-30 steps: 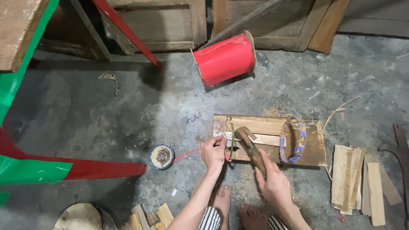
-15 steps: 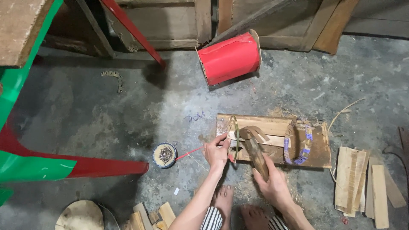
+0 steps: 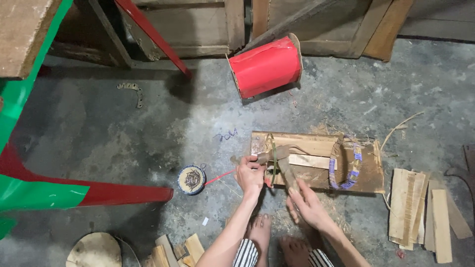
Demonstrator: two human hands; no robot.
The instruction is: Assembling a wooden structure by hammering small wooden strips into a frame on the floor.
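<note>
Right hand (image 3: 309, 205) is wrapped around the handle of a worn hammer (image 3: 283, 160), fingers curled shut on it, with the head sitting up over the near-left end of the wooden board (image 3: 316, 146). Left hand (image 3: 250, 173) is just beside it at the board's left edge, fingertips pinched together on something tiny right by a thin bent hoop strip (image 3: 271, 153), probably a nail, but honestly it's too small to tell. Bare feet are tucked in right below the hands. Looks to me like the fixing step, pinning that strip onto the board, so the next bit would want the left fingers holding steady and staying clear of the hammer head, plus a short, controlled tap rather than a big swing. Off to the left on the concrete floor (image 3: 123, 143) sits a little round tin of nails (image 3: 191, 179) with a red strip running from it toward the hands. On the right half of the board there's a hoop wrapped in purple and blue tape (image 3: 354, 163), and a stack of thin wood slats (image 3: 420, 207) lies further right. Farther back, a big roll of red sheet (image 3: 267, 64) lies on its side in front of some wooden crates.
</note>
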